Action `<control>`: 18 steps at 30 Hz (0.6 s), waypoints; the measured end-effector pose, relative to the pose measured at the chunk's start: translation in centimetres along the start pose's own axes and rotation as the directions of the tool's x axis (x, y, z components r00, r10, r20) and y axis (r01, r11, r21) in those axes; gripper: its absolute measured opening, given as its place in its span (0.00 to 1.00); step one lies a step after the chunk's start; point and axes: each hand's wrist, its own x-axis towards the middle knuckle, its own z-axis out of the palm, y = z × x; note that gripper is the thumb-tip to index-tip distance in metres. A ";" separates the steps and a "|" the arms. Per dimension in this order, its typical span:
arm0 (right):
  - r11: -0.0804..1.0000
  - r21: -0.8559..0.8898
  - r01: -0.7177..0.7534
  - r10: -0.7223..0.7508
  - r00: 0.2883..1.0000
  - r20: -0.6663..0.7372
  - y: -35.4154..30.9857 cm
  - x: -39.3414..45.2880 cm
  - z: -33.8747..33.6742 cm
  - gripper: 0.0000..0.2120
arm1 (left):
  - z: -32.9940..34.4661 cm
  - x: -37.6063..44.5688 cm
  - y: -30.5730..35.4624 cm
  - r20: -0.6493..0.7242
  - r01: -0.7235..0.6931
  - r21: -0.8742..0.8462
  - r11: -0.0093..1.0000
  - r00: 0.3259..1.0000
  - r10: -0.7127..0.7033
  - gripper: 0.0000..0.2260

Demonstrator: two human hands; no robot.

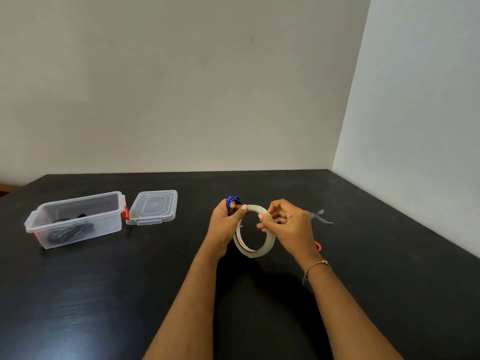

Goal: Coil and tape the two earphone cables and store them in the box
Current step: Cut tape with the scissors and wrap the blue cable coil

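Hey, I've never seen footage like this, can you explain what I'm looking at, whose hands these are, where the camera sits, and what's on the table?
There is no machine: a head-worn camera looks down at a person's own hands. The left hand holds a coiled blue earphone cable and steadies a tape roll; the right hand pinches the roll's rim. On the black table stand an open clear box holding a black cable, its lid beside it, and scissors partly hidden behind the right hand.

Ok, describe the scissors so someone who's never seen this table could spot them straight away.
Start at the black table and go to the right hand. Just beyond it lie the metal scissors, blades pointing right, one red handle peeking out beside the wrist. Nothing else there is shiny metal.
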 end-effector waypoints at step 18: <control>0.996 -0.049 0.080 -0.082 0.996 -0.037 -0.1 0.1 0.7 0.05 | 1.4 -0.7 1.6 0.073 -0.322 0.492 0.809 0.941 0.330 0.03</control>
